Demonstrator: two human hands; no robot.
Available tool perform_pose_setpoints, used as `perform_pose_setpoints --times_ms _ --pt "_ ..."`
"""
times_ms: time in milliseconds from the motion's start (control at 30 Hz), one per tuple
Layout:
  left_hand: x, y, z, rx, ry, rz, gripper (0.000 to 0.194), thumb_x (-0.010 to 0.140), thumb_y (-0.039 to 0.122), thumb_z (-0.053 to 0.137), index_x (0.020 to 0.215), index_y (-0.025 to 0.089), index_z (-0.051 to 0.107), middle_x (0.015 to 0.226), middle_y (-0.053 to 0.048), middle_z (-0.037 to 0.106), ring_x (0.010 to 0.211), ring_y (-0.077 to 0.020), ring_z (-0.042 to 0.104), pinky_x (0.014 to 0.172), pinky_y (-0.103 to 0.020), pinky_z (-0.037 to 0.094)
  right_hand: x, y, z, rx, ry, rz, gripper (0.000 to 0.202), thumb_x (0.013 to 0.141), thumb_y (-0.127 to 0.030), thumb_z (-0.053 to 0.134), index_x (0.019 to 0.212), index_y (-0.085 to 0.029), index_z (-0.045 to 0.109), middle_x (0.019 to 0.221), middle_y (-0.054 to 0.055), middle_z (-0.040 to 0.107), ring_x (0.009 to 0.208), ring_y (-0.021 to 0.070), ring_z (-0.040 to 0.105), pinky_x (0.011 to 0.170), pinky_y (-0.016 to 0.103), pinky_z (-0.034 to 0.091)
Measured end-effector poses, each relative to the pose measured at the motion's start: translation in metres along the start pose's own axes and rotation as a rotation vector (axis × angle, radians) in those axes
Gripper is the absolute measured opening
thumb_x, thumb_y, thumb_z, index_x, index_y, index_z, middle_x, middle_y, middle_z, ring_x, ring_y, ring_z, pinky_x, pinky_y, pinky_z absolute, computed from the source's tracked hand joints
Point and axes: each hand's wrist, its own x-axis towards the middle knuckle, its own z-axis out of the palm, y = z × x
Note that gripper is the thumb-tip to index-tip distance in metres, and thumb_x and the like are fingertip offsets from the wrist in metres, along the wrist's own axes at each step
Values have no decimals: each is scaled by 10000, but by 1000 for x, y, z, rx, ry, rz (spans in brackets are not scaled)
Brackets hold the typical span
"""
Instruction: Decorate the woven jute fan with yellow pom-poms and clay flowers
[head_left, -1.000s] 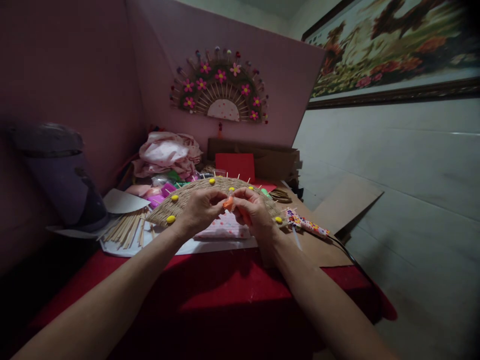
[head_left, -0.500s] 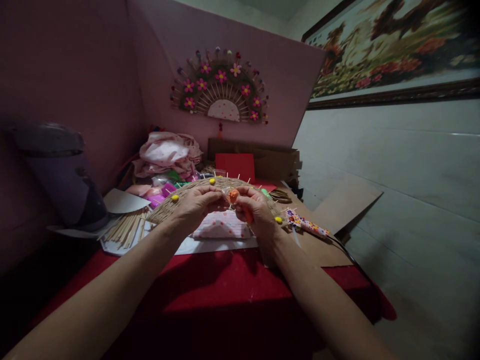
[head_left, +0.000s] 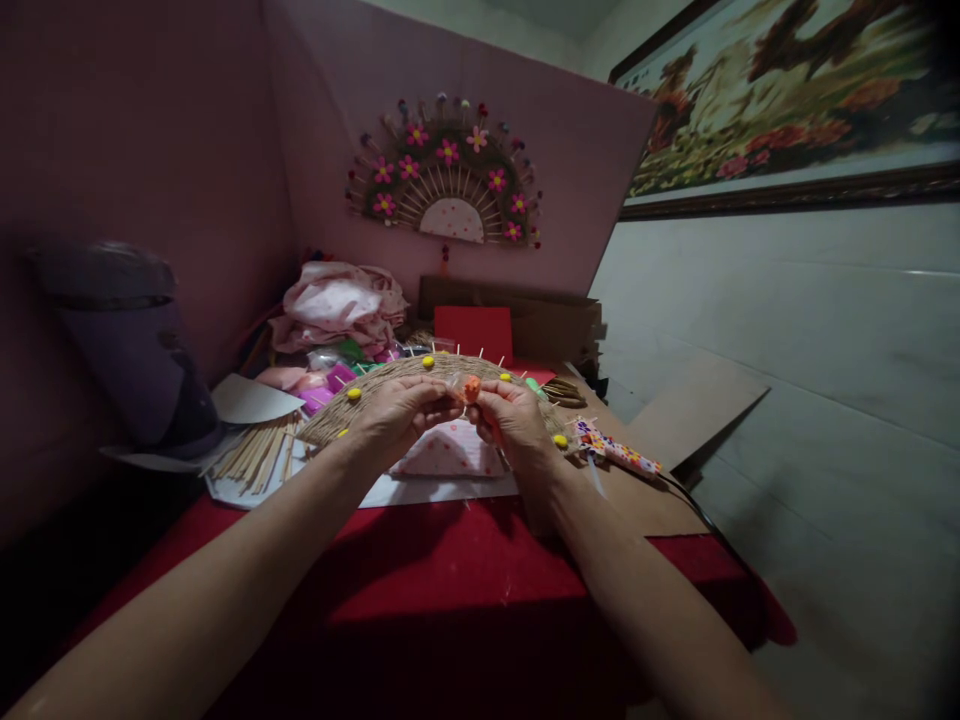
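Note:
Both hands meet at the middle of the view, in front of a fan shape wrapped in twine (head_left: 390,379). Between them is a soft orange lump, clay-like in look (head_left: 472,387), with a bit of clear plastic wrap (head_left: 454,381) at its left. My left hand (head_left: 401,408) is closed, pinching at the plastic. My right hand (head_left: 519,420) is closed round the orange lump, partly hiding it. Yellow discs (head_left: 428,361) dot the twine, and short sticks poke out along its upper edge. Dotted pale fabric (head_left: 450,455) covers the fan's base below the hands.
Thin wooden sticks (head_left: 259,455) lie at the left beside a purple flask-like container (head_left: 135,350). A flower-patterned glue gun (head_left: 619,450) rests on cardboard (head_left: 652,510) at right. Behind stand crumpled pink fabric (head_left: 341,300), a red card (head_left: 472,335) and a finished-looking flowered fan (head_left: 450,180).
The orange piece that hung below my right hand is now mostly hidden by the fingers. The hands stay close together, and the whole view has shifted slightly.

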Motion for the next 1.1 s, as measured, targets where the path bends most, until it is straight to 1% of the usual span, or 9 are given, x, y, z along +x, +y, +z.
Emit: perform_pose_setpoints --times_ms 167,300,433,533,633,700,833,1000,1100 --pt "0 -2 3 16 47 -84 79 700 50 598 665 60 668 667 -103 684 625 -141 649 667 -269 528 0 -1 0 223 33 54 185 621 -201 691 771 -132 608 523 -24 568 390 38 414 303 111 274" --pt "1 -4 2 -18 35 -128 69 711 45 598 693 60 663 675 -105 681 624 -145 650 641 -267 533 -2 -4 0 344 -52 117 178 626 -149 683 779 -137 594 597 -27 543 426 30 399 298 95 270" --pt "1 -4 -1 -63 44 -147 101 731 43 560 725 73 656 682 -88 678 617 -127 645 614 -228 525 -4 -6 1 292 -94 137 192 638 -158 704 776 -143 570 581 -43 520 405 24 353 284 95 251" --pt "0 -3 -1 -81 99 -152 110 750 56 532 713 89 631 683 -79 672 614 -124 650 592 -211 518 -4 -5 3 238 -95 175 274 609 -160 750 769 -155 527 521 -71 488 383 23 335 280 98 230" --pt "0 -1 0 -99 155 -170 106 756 62 524 701 96 607 671 -73 658 593 -119 641 567 -207 513 -4 -2 3 224 -106 217 371 576 -162 778 809 -168 490 517 -76 514 364 21 321 274 105 211" --pt "1 0 0 -112 180 -171 109 747 50 521 686 99 596 644 -60 640 572 -110 625 567 -207 511 -4 -2 3 220 -139 211 399 579 -179 781 834 -174 475 523 -75 526 363 24 335 280 108 218" --pt "1 0 1 -113 165 -159 107 739 54 520 679 98 597 622 -54 632 550 -110 610 564 -217 504 -5 -2 3 216 -154 177 403 589 -179 756 856 -184 454 518 -82 515 362 27 353 292 105 219" --pt "-1 -3 4 -80 177 -200 125 742 61 512 653 99 590 588 -56 622 512 -104 586 529 -213 483 -6 -2 2 226 -117 219 376 573 -129 694 840 -186 436 562 -54 564 365 22 355 300 100 221" --pt "1 -3 4 -98 169 -218 114 748 70 513 672 95 593 590 -52 613 509 -99 575 508 -204 473 -5 0 3 175 -109 225 342 586 -161 677 844 -189 454 591 -45 580 372 29 375 301 106 210"
